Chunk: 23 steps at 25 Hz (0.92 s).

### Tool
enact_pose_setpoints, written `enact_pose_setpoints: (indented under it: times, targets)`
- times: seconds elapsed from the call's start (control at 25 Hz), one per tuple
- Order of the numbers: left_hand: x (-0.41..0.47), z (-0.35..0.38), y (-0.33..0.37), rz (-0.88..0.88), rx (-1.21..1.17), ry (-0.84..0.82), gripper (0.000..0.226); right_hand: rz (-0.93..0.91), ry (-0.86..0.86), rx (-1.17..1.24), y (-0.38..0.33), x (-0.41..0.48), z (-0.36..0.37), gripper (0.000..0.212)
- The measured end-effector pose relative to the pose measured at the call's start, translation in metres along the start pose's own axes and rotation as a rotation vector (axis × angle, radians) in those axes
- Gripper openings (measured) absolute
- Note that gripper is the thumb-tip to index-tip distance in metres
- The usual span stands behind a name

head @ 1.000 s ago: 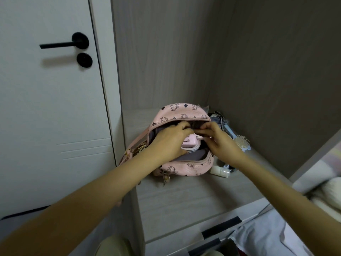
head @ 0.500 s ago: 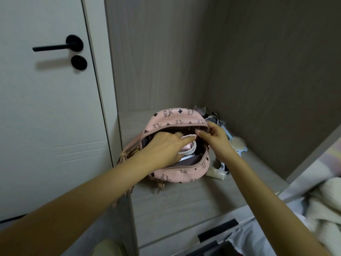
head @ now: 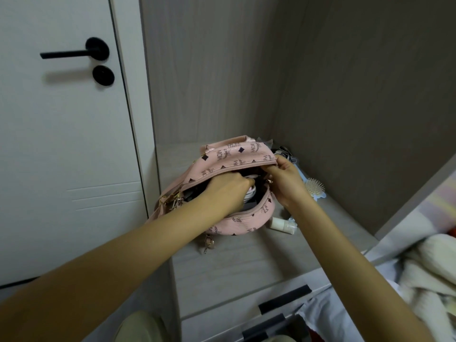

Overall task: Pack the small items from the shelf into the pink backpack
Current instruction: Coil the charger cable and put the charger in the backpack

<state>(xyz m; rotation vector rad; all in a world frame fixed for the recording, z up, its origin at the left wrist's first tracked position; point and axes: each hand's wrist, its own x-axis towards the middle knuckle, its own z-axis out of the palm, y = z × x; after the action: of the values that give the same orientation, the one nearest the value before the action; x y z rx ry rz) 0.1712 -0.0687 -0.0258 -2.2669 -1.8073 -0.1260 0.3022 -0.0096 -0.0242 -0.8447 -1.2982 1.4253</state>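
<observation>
The pink backpack (head: 237, 156) lies on the grey wooden shelf (head: 237, 257), its zip mouth open toward me. My left hand (head: 224, 191) is pushed into the opening, fingers curled round a white and pink item (head: 250, 190) that shows only partly. My right hand (head: 287, 182) pinches the backpack's upper rim and holds it up. To the right of the bag lie a small white bottle (head: 282, 224) and a pale hairbrush (head: 314, 186) on something light blue. Dark cords (head: 285, 153) sit behind the bag.
A white door with a black handle (head: 74, 54) stands at the left. The shelf's grey side wall (head: 370, 95) closes in on the right. Below the shelf is a drawer front with black slots (head: 283, 299). Cream and white bedding (head: 431, 275) lies at the lower right.
My left hand has gone deeper into the bag with the white and pink item. My right hand has shifted to the upper rim and lifted it. The view has tilted slightly.
</observation>
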Motion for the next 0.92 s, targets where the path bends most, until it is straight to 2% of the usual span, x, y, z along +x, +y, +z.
enact_pose_setpoints:
  times: [0.2, 0.28, 0.4, 0.56, 0.68, 0.8, 0.92]
  targets:
    - [-0.004, -0.001, 0.014, -0.042, 0.1, 0.002, 0.045, 0.025, 0.077, -0.054, -0.003, 0.001, 0.002, 0.017]
    - [-0.008, 0.01, 0.022, -0.017, 0.173, 0.064, 0.043, 0.039, 0.105, -0.044, -0.003, 0.0, 0.005, 0.017]
    - [-0.013, 0.002, 0.03, -0.106, 0.289, 0.107, 0.05, 0.011, 0.147, -0.046, -0.001, 0.001, 0.015, 0.017]
    - [0.009, 0.006, 0.033, -0.106, 0.126, -0.156, 0.045, -0.051, 0.151, -0.119, -0.001, 0.006, 0.021, 0.008]
    - [0.012, -0.003, 0.029, -0.08, 0.14, -0.105, 0.041, -0.021, 0.144, -0.162, -0.002, 0.01, 0.018, 0.004]
    - [0.004, -0.01, 0.019, -0.003, 0.116, -0.133, 0.043, 0.021, 0.135, -0.214, -0.005, 0.012, 0.016, 0.007]
    - [-0.019, -0.014, 0.002, 0.02, -0.047, -0.111, 0.056, 0.056, 0.09, -0.154, -0.008, 0.011, 0.014, 0.003]
